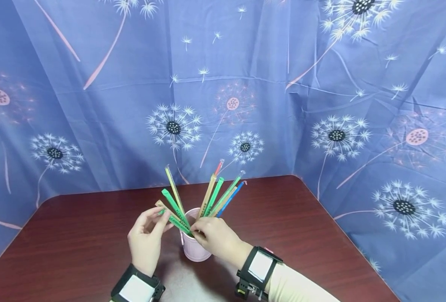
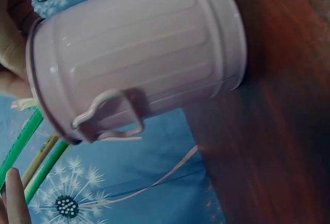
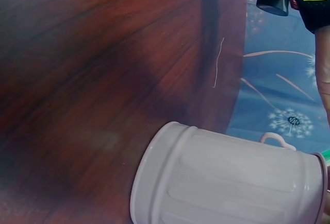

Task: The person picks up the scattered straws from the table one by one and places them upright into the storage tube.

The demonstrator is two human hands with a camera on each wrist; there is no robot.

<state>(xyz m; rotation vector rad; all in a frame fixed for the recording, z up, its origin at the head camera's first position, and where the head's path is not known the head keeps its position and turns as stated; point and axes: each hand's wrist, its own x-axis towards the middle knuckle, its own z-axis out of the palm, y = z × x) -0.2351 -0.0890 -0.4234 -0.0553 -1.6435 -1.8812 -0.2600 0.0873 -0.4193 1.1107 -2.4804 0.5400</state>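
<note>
A pale pink metal bucket [image 1: 196,250] with a small side handle [image 2: 116,116] stands upright on the table, holding several slim pen-like sticks, green, tan, blue and red, some in clear wrap. My left hand [image 1: 146,241] is left of the bucket, thumb and fingers pinching the upper end of a green stick [image 1: 179,223] that leans out leftward, close beside a tan one. My right hand [image 1: 220,237] is bent over the bucket's right rim, fingertips near the lower part of that green stick. What those fingertips hold is hidden. The right wrist view shows the bucket [image 3: 232,180] side-on.
The dark red-brown wooden table [image 1: 75,235] reaches back to a blue dandelion-print curtain [image 1: 132,126] behind and at the sides. Other sticks, including a blue one [image 1: 231,199], fan out to the right. A pale thread-like line [image 3: 218,62] shows in the right wrist view.
</note>
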